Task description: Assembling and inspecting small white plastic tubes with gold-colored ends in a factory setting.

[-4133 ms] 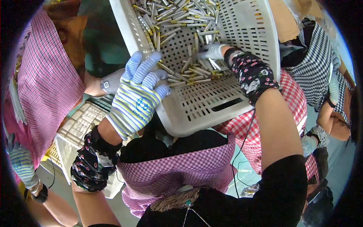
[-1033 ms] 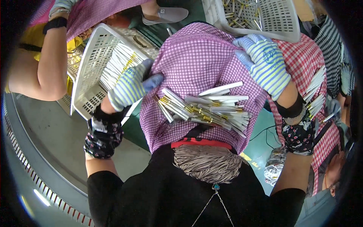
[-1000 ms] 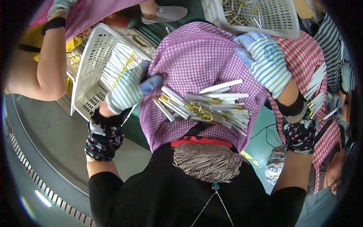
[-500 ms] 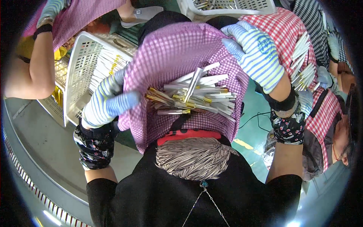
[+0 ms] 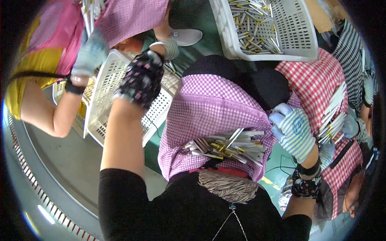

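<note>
- The left hand (image 5: 171,49), in a striped knit glove, was stretched forward beyond the slotted white plastic basket (image 5: 100,94) on the person's left; its fingers were mostly hidden by the wrist and the black floral sleeve cover (image 5: 142,78), so how far open it was, and whether it held anything, could not be told.
- The right hand (image 5: 295,132), in a blue, white and yellow striped knit glove, had its fingers curled closed on the right edge of the purple-and-white checked cloth apron (image 5: 193,114).
- The slim white and gold tubes (image 5: 229,146) lay in a loose pile in the lap of that apron, close to the person's body, most of them roughly crosswise and one tilted up over the others; the right hand was near the pile, the left well apart from it.
- Ahead and to the right stood a larger white plastic basket (image 5: 273,57), with more silver and gold tubes (image 5: 257,44) scattered over its perforated bottom.
- At the upper left, a co-worker's gloved hand (image 5: 92,52) held a bunch of white rods (image 5: 91,16) upright.
- On the right, another pile of white tubes (image 5: 333,116) lay on a co-worker's red-and-white checked apron (image 5: 303,76).
</note>
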